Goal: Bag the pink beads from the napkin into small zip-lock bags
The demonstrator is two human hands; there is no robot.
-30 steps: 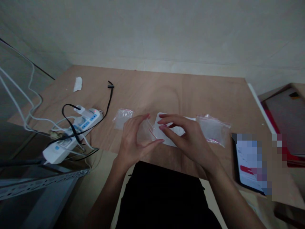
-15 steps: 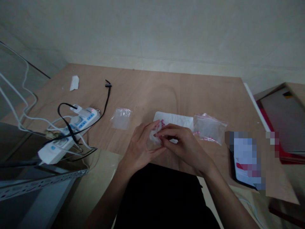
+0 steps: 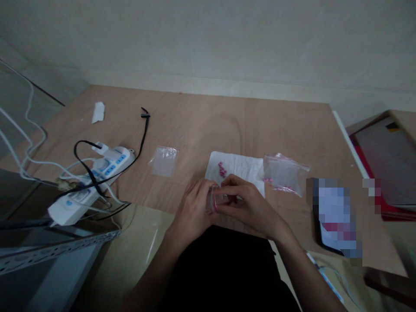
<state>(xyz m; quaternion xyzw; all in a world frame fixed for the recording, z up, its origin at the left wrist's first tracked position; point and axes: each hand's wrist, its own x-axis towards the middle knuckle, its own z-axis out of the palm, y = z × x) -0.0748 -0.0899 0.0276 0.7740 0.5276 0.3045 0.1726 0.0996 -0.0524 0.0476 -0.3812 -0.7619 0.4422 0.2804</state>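
Note:
Between my two hands, over the table's near edge, is a small clear zip bag (image 3: 211,203) with a pink-red seal line. My left hand (image 3: 194,207) is closed around its left side. The fingertips of my right hand (image 3: 248,203) pinch the bag at the pink line. Just beyond them lies a white paper sheet (image 3: 245,167) with several small pink-red beads (image 3: 222,169) in a cluster. Right of the sheet, more clear zip bags (image 3: 286,173) lie with pink-red bits along their lower edge. Another clear zip bag (image 3: 164,161) rests flat to the left.
A white power strip (image 3: 94,186) with tangled cables stands at the table's left edge. A black cable (image 3: 145,134) reaches onto the wooden table (image 3: 195,121). A phone (image 3: 334,221), partly blurred, lies at right. Beyond the right edge is an open box (image 3: 386,160).
Both hands have come down and nearer to me, baring the beads on the sheet. The bag has turned, and its pink line now runs upright between my hands.

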